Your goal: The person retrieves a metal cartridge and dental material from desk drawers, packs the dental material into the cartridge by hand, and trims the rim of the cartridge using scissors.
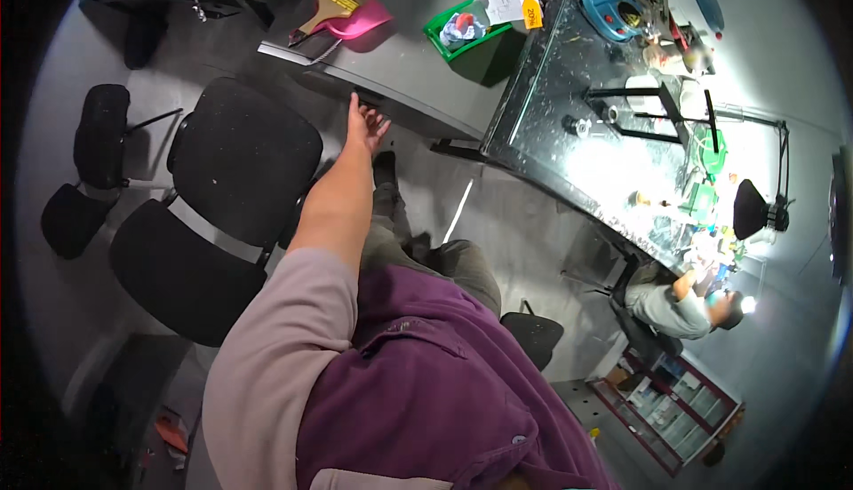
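Observation:
My left hand (364, 121) reaches out at the front of a grey desk drawer (418, 117), beside its dark handle recess; the fingers are apart and slightly curled, and I cannot tell whether they touch it. On the desktop above are a pink dustpan (360, 32) with a wooden-handled brush (333, 6) and a green tray (475, 46) holding a crumpled item, partly under a white paper with an orange label. My right hand is not in view.
Black chairs (244, 161) stand at left. A glass-topped workbench (542, 126), with a lamp (755, 210), a blue machine (604, 6) and small items, runs along the right, where another person (666, 303) sits working. A red-framed cabinet (666, 401) is at lower right.

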Tool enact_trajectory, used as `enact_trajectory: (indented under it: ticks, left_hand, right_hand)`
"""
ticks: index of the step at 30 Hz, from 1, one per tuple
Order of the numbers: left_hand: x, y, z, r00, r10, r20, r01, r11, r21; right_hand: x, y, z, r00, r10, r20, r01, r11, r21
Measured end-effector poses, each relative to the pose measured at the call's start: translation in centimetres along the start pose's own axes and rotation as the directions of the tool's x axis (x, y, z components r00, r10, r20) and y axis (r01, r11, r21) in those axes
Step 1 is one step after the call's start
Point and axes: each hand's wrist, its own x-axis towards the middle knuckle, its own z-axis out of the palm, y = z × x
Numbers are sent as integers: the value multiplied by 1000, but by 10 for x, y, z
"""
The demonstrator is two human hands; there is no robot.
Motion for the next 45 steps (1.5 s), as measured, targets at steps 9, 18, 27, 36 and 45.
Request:
enact_trajectory:
  ticks: [9, 18, 27, 36, 45]
  left_hand:
    - [42, 28, 28, 994, 75, -80, -96, 948, -303]
    - [-59, 25, 17, 935, 191, -300, -298, 882, -365]
    - [-89, 5, -64, 987, 55, -153, -68, 994, -84]
    - [-118, -1, -94, 983, 34, -179, -34, 999, 7]
    - [-137, -6, -9, 507, 778, 370, -482, -100, 871]
  right_hand:
    - [86, 39, -72, 998, 10, 58, 0, 983, -183]
    - [128, -165, -109, 1000, -14, -11, 16, 983, 181]
    - [145, -137, -88, 968, 7, 251, 1, 1000, -31]
    - [133, -147, -90, 995, 14, 94, -17, 999, 37]
    - [128, -128, -52, 985, -47, 168, 20, 987, 157]
